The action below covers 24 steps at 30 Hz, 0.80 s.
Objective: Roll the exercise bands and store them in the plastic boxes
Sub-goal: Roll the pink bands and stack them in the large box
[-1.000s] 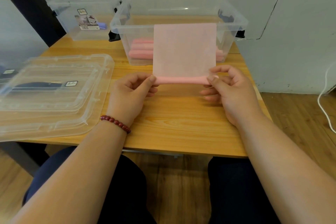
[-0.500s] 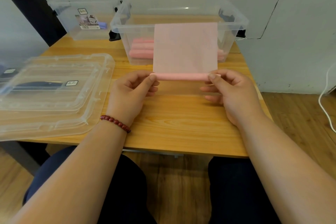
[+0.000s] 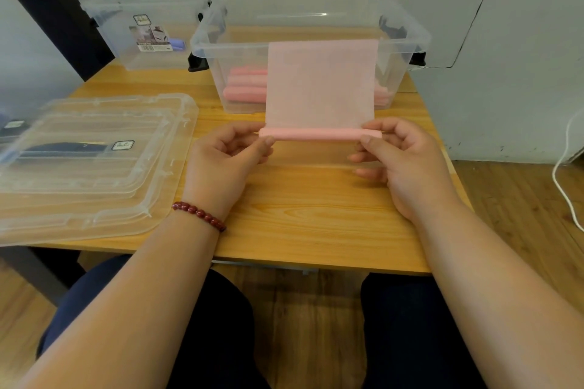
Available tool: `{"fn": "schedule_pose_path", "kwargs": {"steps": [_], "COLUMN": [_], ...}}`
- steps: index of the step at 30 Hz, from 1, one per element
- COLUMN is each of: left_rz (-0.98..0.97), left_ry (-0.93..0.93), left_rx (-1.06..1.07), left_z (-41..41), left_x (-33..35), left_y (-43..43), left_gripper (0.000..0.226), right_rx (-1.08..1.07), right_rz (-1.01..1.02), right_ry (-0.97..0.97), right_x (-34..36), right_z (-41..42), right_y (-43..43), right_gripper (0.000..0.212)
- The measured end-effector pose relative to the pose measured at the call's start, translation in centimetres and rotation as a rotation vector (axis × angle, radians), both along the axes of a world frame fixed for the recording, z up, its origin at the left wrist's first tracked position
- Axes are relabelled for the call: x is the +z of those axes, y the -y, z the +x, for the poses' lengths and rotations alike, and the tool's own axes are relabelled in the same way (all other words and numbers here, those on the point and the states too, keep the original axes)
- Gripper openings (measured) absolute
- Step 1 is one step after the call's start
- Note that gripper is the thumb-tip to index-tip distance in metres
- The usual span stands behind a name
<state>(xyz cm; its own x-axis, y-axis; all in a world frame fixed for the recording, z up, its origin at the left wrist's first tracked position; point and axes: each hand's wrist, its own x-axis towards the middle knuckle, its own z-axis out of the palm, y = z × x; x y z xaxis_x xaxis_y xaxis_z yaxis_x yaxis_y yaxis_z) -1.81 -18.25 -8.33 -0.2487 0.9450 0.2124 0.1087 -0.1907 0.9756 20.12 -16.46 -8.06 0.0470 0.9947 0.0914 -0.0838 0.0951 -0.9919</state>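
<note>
A pink exercise band (image 3: pixel 320 85) stands up in front of me, its lower end wound into a tight roll (image 3: pixel 316 133) held above the wooden table (image 3: pixel 300 215). My left hand (image 3: pixel 226 164) pinches the roll's left end between thumb and fingers. My right hand (image 3: pixel 403 161) pinches the right end the same way. Behind the band is a clear plastic box (image 3: pixel 218 50) holding several rolled pink bands (image 3: pixel 245 85). The unrolled sheet hides part of the box's front.
A second clear box (image 3: pixel 117 16) with a label and a small purple roll inside stands at the back left. Two stacked clear lids (image 3: pixel 94 167) lie on the table's left side. A white cable (image 3: pixel 565 174) hangs at the right by the wall.
Both hands have rolled the band a little further, so the roll sits slightly higher and thicker, and the flat sheet above it is a bit shorter.
</note>
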Motion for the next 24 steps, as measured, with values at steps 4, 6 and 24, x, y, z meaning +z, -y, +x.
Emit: {"fn": "schedule_pose_path", "kwargs": {"steps": [4, 6, 24], "left_rz": [0.001, 0.002, -0.004], "left_ry": [0.007, 0.003, -0.025], "left_rx": [0.012, 0.028, 0.015], "left_z": [0.17, 0.21, 0.07], "left_x": [0.06, 0.06, -0.06], "left_y": [0.00, -0.01, -0.06], "left_gripper": [0.008, 0.008, 0.013], "right_rx": [-0.037, -0.040, -0.054], "right_rz": [0.011, 0.025, -0.020], "right_ry": [-0.001, 0.000, -0.043], "right_x": [0.09, 0.09, 0.07], "right_z": [-0.08, -0.08, -0.08], "right_y": [-0.03, -0.05, -0.05], "right_gripper": [0.009, 0.010, 0.008]}}
